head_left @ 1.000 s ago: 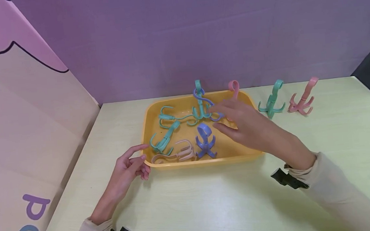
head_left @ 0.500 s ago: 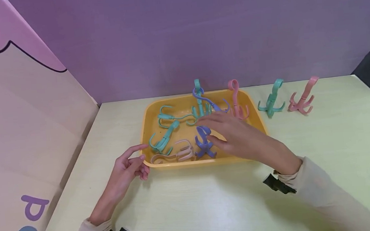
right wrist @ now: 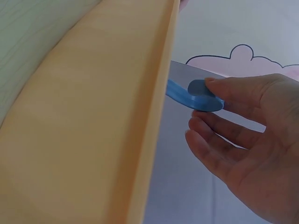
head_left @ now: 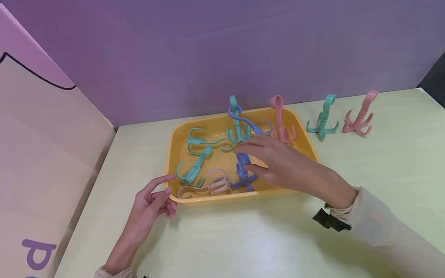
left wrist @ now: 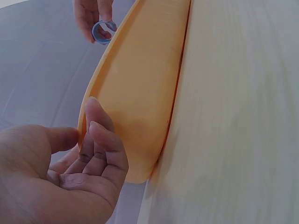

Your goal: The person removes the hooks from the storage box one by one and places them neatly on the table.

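Note:
A yellow tray (head_left: 211, 199) holds several plastic multi-prong hooks. My right hand (head_left: 283, 160) reaches over its front and pinches the curled top of a blue-purple hook (head_left: 244, 178). In the right wrist view, the thumb rests on the end of the curl (right wrist: 205, 103) with the fingertips under it; the prongs are hidden behind the tray wall. My left hand (head_left: 145, 210) grips the tray's front left corner, thumb and fingers at the rim (left wrist: 93, 77). Left of the blue-purple hook lies a pale pink hook (head_left: 218, 186), with a green hook (head_left: 196, 167) close by.
Further back in the tray are a green hook lying down (head_left: 197, 141), an upright green hook (head_left: 237, 124), a leaning purple hook (head_left: 250, 123) and a pink hook (head_left: 279, 119). On the table to the right stand a green hook (head_left: 324, 118) and a pink hook (head_left: 362, 115). A purple backdrop (head_left: 215, 48) rises behind.
My right hand has moved left and nearer from the tray's right side and taken hold of the blue-purple hook, which has turned slightly. The left hand stays at the corner.

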The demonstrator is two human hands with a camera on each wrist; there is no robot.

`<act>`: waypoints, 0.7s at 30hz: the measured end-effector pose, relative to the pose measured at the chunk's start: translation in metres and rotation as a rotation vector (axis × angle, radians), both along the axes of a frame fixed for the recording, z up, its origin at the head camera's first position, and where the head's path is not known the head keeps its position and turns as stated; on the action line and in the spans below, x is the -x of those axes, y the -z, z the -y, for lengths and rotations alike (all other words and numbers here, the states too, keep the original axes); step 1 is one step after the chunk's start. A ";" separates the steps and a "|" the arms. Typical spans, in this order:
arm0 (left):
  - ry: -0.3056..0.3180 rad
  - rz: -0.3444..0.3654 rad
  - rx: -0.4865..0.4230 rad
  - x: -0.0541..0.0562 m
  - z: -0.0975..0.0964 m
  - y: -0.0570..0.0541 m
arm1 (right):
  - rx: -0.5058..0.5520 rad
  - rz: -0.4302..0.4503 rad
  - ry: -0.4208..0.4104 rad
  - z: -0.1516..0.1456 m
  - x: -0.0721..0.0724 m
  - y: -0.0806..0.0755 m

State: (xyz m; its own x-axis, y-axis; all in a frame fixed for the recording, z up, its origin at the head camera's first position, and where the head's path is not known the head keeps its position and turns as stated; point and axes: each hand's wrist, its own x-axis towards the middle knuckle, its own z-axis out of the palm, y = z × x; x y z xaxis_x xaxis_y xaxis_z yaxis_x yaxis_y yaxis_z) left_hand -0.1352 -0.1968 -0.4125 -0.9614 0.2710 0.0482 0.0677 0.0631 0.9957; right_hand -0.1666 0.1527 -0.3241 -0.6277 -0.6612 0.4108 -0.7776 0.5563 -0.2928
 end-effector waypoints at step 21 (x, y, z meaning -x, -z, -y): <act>-0.010 0.003 0.016 -0.001 -0.001 -0.001 | 0.012 -0.004 0.038 -0.014 0.004 -0.014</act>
State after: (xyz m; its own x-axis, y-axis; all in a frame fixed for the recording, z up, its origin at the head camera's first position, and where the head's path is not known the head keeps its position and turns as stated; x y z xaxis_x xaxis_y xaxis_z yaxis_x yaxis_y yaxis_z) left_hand -0.1345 -0.1961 -0.4116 -0.9643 0.2617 0.0411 0.0642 0.0800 0.9947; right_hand -0.1702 0.1667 -0.3105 -0.6509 -0.6316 0.4212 -0.7570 0.5822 -0.2968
